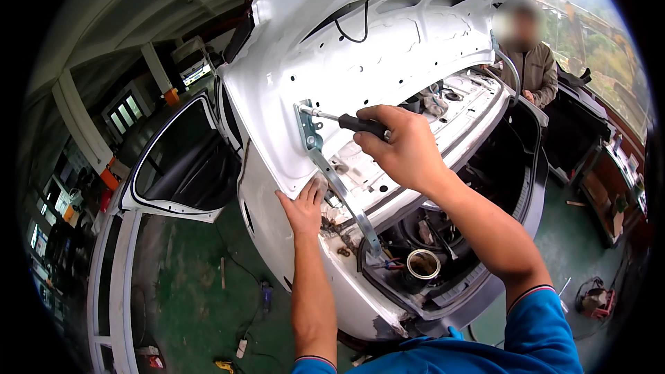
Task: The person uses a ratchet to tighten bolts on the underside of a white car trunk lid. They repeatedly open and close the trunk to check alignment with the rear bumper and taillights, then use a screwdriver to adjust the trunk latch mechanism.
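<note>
A white trunk lid (360, 69) stands raised over the open trunk. At its lower left a metal hinge bracket (307, 128) is fixed to the inner side, joined to a long steel hinge arm (350, 204). My right hand (405, 145) is closed round the black handle of a socket driver (357, 125), whose chrome end meets the bracket's upper part. The fastener there is hidden. My left hand (305, 211) grips the lid's lower left corner, thumb on the outer side and fingers on the inner side.
An open can (422, 264) sits in the trunk's near part. Another person (530, 69) stands by the lid's far right. An open car door (183, 159) stands at the left. Cables and a purple tool (267, 294) lie on the green floor. A workbench (609, 187) is at the right.
</note>
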